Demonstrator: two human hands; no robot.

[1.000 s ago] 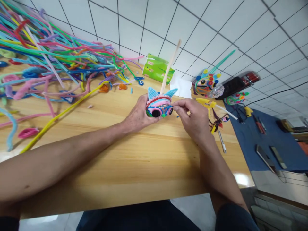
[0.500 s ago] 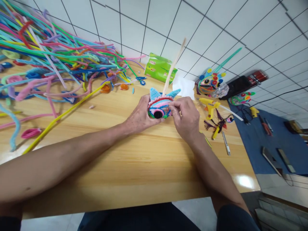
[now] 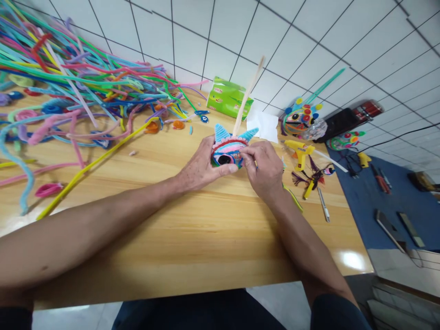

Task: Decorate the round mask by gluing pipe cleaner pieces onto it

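Observation:
A colourful pipe-cleaner mask (image 3: 229, 149) has light blue pointed ears, a red and pink band and a round black eye. My left hand (image 3: 201, 167) is wrapped round its left side, the thumb along the lower edge. At its right side my right hand (image 3: 264, 167) is closed, thumb and index finger pinched together against the face; whatever lies between those fingertips is too small to make out. A long cream pipe cleaner (image 3: 248, 96) rises from the top of the mask.
Many pipe cleaners (image 3: 89, 78) pile up at the left. Behind the mask lies a green tissue pack (image 3: 228, 98) beside white paper (image 3: 263, 124). To the right are a yellow glue gun (image 3: 300, 152), a decorated mask (image 3: 299, 120) and a pen (image 3: 323, 204).
The mask has tipped slightly, and its black eye looks flatter and a little higher. My left thumb has shifted right along the lower edge. My right hand has moved slightly left.

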